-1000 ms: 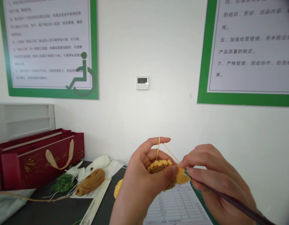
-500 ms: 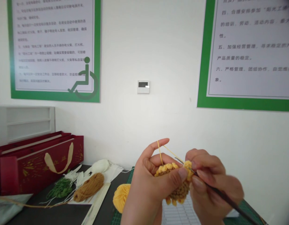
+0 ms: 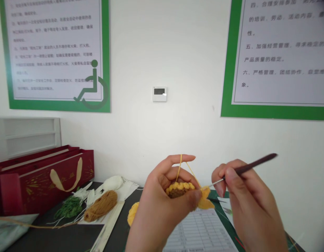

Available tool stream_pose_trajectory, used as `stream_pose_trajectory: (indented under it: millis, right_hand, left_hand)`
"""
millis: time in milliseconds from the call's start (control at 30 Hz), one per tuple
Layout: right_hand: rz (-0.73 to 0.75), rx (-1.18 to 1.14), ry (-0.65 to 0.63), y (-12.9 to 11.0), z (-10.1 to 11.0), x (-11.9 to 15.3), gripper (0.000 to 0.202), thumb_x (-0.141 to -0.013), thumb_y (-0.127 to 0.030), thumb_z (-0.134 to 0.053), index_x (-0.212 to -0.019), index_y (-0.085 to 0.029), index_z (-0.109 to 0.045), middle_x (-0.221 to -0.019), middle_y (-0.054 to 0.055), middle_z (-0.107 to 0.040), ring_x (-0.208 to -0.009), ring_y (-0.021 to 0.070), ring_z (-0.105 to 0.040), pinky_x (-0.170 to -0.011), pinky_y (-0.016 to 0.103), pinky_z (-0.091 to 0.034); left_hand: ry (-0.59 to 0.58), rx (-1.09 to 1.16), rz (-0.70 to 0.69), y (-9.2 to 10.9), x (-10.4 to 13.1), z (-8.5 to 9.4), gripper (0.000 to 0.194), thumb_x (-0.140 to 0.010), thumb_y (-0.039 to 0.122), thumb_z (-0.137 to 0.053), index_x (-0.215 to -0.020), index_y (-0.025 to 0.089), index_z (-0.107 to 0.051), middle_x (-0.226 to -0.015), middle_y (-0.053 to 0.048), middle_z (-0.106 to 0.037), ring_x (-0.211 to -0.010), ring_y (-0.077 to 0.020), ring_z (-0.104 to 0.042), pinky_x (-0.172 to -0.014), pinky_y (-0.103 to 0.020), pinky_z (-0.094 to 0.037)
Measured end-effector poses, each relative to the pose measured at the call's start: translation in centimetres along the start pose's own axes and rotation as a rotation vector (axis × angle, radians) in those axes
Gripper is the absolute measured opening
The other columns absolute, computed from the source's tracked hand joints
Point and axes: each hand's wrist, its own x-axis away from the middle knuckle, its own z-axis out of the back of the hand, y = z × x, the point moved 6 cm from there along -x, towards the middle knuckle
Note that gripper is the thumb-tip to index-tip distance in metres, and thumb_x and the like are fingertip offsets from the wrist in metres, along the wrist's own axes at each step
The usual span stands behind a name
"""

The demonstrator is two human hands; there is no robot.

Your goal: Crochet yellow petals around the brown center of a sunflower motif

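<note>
My left hand pinches a round crochet piece, brown in the middle with a yellow edge. Yellow petals stick out to the right of my thumb. A strand of yellow yarn loops over my raised index finger and runs down to the work. Between the fingers of my right hand is a crochet hook with a dark handle and metal shaft. The hook's tip meets the yellow edge near my left thumb. Part of the piece is hidden behind my left thumb and fingers.
A yellow yarn ball sits behind my left wrist. To the left lie a brown skein, green yarn, white yarn and a ruler. Red gift bags stand behind them. A printed sheet covers part of the green cutting mat.
My right hand has moved right and turned, so the hook's handle now points up to the right instead of down. The crochet piece has tilted, showing less brown.
</note>
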Motion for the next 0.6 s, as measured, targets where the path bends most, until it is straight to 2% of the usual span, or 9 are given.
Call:
stream_pose_trajectory:
  millis: [100,167,233,400,600]
  right_hand:
    - [-0.265,-0.322,-0.157,1.8,-1.7,-0.3,0.033,-0.097,-0.044,-0.065,-0.073,-0.022,-0.056,-0.066,-0.002,-0.056,-0.062,0.0119,-0.053,-0.059,0.024,-0.046]
    - [-0.313,-0.407,-0.222,2.2,-2.5,-0.2,0.031,-0.094,-0.044,-0.070,-0.076,-0.023,-0.057,-0.071,-0.002,-0.059,-0.066,0.0115,-0.055,-0.062,0.023,-0.048]
    - [-0.239,-0.384,-0.235,2.2,-2.6,-0.2,0.024,-0.093,-0.042,-0.072,-0.082,-0.024,-0.063,-0.077,-0.002,-0.062,-0.071,0.0115,-0.058,-0.065,0.022,-0.049]
    - [0.128,-0.174,-0.210,0.5,-1.6,-0.4,0.007,-0.098,-0.028,-0.066,-0.095,-0.025,-0.071,-0.086,0.002,-0.066,-0.082,0.0143,-0.064,-0.069,0.024,-0.054]
    - [0.357,0.049,-0.209,-1.3,-1.1,0.0,0.018,-0.090,-0.010,-0.071,-0.100,-0.025,-0.070,-0.085,0.001,-0.068,-0.085,0.0166,-0.069,-0.070,0.027,-0.058]
  left_hand:
    - [-0.023,0.057,0.033,-0.1,0.0,-0.1,0.048,-0.070,0.013,-0.087,-0.115,0.019,-0.069,-0.070,0.004,-0.069,-0.054,-0.0089,-0.056,-0.051,-0.022,-0.045]
    - [0.021,0.053,0.015,0.1,0.1,0.0,0.047,-0.071,0.014,-0.087,-0.115,0.019,-0.070,-0.070,0.004,-0.068,-0.054,-0.0088,-0.056,-0.052,-0.022,-0.045]
    - [0.069,0.034,0.002,0.2,0.3,0.2,0.048,-0.071,0.013,-0.087,-0.115,0.018,-0.070,-0.071,0.004,-0.068,-0.055,-0.0085,-0.056,-0.053,-0.021,-0.046]
    - [0.096,0.034,0.014,0.2,0.4,0.2,0.048,-0.067,0.007,-0.084,-0.113,0.017,-0.072,-0.071,0.004,-0.069,-0.053,-0.0086,-0.055,-0.050,-0.021,-0.046]
    - [0.094,0.066,0.049,0.0,0.5,0.3,0.050,-0.065,0.003,-0.084,-0.112,0.018,-0.073,-0.071,0.004,-0.071,-0.053,-0.0082,-0.056,-0.051,-0.019,-0.047]
